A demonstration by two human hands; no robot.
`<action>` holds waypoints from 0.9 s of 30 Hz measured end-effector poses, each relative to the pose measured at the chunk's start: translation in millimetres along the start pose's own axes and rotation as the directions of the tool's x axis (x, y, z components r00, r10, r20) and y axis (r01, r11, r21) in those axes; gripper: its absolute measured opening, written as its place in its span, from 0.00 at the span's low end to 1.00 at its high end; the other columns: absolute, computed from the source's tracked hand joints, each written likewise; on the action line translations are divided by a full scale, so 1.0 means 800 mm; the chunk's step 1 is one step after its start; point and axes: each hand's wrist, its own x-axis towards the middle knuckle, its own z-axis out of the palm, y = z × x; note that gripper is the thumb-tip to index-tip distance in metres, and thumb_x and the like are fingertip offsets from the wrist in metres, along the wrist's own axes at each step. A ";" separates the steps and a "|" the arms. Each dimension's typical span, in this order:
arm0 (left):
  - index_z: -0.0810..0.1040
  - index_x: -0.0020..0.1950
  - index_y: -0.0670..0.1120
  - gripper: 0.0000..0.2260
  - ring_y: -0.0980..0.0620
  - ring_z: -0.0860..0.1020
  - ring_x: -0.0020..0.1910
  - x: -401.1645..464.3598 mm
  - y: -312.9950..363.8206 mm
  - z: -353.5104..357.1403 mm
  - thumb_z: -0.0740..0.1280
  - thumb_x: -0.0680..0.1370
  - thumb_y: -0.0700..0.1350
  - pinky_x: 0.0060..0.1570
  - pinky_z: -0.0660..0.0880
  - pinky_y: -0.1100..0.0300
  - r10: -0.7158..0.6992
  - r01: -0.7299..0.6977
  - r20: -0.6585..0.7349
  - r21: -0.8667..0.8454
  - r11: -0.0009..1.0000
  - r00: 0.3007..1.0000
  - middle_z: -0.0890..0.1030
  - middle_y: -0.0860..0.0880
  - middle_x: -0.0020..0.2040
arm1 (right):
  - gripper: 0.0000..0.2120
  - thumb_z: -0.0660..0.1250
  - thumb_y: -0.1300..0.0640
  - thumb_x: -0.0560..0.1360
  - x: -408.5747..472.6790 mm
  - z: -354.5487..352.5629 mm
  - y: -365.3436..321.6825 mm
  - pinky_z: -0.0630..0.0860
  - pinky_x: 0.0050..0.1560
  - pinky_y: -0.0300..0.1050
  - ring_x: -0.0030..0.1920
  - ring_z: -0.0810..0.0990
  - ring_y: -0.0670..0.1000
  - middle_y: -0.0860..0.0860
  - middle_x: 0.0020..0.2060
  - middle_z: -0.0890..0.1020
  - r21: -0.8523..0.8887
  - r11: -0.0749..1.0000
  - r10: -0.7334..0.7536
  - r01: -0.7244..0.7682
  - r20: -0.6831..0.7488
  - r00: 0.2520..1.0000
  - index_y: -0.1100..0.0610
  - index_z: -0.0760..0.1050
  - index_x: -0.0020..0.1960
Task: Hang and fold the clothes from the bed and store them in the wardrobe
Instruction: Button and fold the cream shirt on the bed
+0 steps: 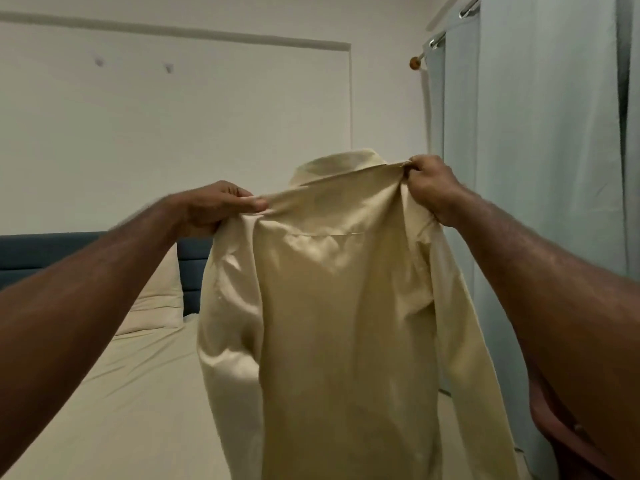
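We are holding the cream, satin-sheen collared shirt (332, 306) up in the air over the bed (138, 393), its back panel facing us. The left hand (211, 206) is pinching the shoulder seam to the left of the collar; the right hand (431, 187) is gripping bunched cloth at the opposite shoulder, slightly higher. Both grips are sitting at the shoulders so the body and sleeves are dropping straight beneath them, probably to shake out creases and square the garment before hanging. No hanger or wardrobe is showing.
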 end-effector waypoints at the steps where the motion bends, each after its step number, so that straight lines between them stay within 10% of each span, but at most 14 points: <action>1: 0.84 0.48 0.42 0.24 0.50 0.81 0.40 0.002 -0.004 0.001 0.81 0.65 0.60 0.42 0.80 0.56 0.013 -0.013 -0.045 0.002 1.000 0.999 0.83 0.46 0.43 | 0.13 0.56 0.59 0.83 0.002 0.002 0.002 0.75 0.46 0.48 0.49 0.78 0.56 0.56 0.48 0.80 0.000 1.000 -0.018 0.018 -0.013 1.000 0.58 0.79 0.51; 5: 0.84 0.47 0.49 0.08 0.53 0.78 0.38 0.014 -0.003 0.000 0.70 0.79 0.52 0.37 0.73 0.59 0.036 -0.075 -0.427 -0.075 0.994 0.904 0.82 0.53 0.39 | 0.21 0.61 0.46 0.84 0.008 -0.003 0.005 0.69 0.40 0.47 0.41 0.78 0.57 0.53 0.35 0.77 -0.166 0.980 -0.126 0.112 -0.078 0.989 0.55 0.74 0.36; 9: 0.77 0.36 0.49 0.16 0.56 0.71 0.32 0.030 0.010 0.009 0.65 0.83 0.49 0.34 0.69 0.61 0.268 -0.259 -0.584 0.101 0.961 0.766 0.73 0.52 0.33 | 0.15 0.59 0.48 0.85 0.016 0.004 0.000 0.71 0.44 0.50 0.46 0.75 0.58 0.56 0.47 0.79 -0.375 0.927 -0.076 0.000 -0.186 0.980 0.55 0.80 0.51; 13: 0.69 0.35 0.46 0.16 0.58 0.67 0.30 0.029 0.009 0.004 0.65 0.83 0.44 0.34 0.65 0.59 0.627 -0.217 -0.329 0.742 0.634 0.707 0.68 0.53 0.30 | 0.13 0.57 0.63 0.81 0.018 0.007 -0.010 0.76 0.47 0.51 0.50 0.77 0.58 0.57 0.55 0.79 -0.217 0.959 0.141 -0.183 -0.194 0.971 0.56 0.79 0.59; 16: 0.76 0.45 0.42 0.07 0.45 0.77 0.39 0.026 -0.004 -0.009 0.62 0.79 0.32 0.40 0.75 0.49 0.650 -0.095 -0.271 0.878 0.470 0.710 0.78 0.46 0.39 | 0.15 0.52 0.63 0.82 0.012 0.010 -0.012 0.75 0.46 0.49 0.48 0.78 0.56 0.52 0.49 0.78 -0.041 0.998 0.039 -0.056 -0.343 0.938 0.52 0.76 0.58; 21: 0.77 0.54 0.44 0.09 0.48 0.75 0.43 0.013 -0.005 0.000 0.58 0.81 0.38 0.43 0.67 0.56 0.585 -0.067 -0.683 0.624 0.779 0.437 0.79 0.47 0.44 | 0.11 0.50 0.54 0.86 -0.004 0.019 -0.004 0.67 0.38 0.50 0.39 0.75 0.60 0.56 0.39 0.75 -0.400 0.903 -0.300 0.154 -0.332 0.894 0.54 0.69 0.52; 27: 0.71 0.48 0.47 0.12 0.38 0.76 0.36 -0.028 -0.016 -0.037 0.57 0.84 0.54 0.38 0.74 0.46 0.717 0.017 -0.530 0.809 0.587 0.454 0.75 0.43 0.35 | 0.16 0.52 0.51 0.86 -0.018 0.009 0.019 0.71 0.40 0.54 0.44 0.82 0.69 0.66 0.43 0.83 -0.525 0.815 -0.447 0.243 -0.305 0.841 0.60 0.73 0.56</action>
